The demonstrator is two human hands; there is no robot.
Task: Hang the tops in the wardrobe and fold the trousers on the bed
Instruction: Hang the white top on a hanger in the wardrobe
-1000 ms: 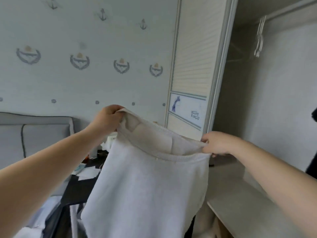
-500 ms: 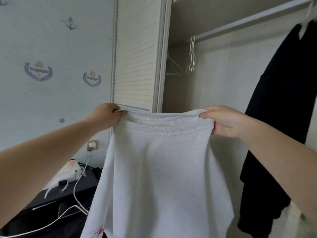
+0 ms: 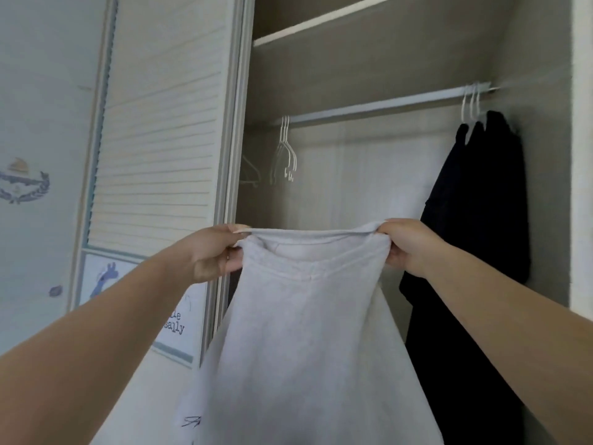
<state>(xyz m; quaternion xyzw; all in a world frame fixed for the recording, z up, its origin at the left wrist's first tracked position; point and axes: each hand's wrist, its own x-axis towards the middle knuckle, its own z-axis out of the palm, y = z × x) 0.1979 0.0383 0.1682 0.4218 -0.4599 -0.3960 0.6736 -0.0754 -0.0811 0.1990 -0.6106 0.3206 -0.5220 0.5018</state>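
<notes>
A white sweatshirt-like top (image 3: 308,342) hangs stretched between my hands in front of the open wardrobe. My left hand (image 3: 213,252) grips the left end of its ribbed opening, my right hand (image 3: 406,245) grips the right end. The cloth falls straight down out of the picture. Behind it runs the wardrobe rail (image 3: 378,106), with empty white hangers (image 3: 285,155) at its left end. Dark tops (image 3: 478,226) hang on white hangers at the rail's right end.
A slatted sliding wardrobe door (image 3: 160,130) stands left of the opening, with a giraffe picture low on it. A shelf (image 3: 321,25) crosses above the rail. The wardrobe's right side panel (image 3: 580,149) closes the opening. Patterned wallpaper (image 3: 35,123) is at far left.
The view has swung right and up from the wall toward the wardrobe's inside. Both hands still hold the white top, now stretched level in front of the rail.
</notes>
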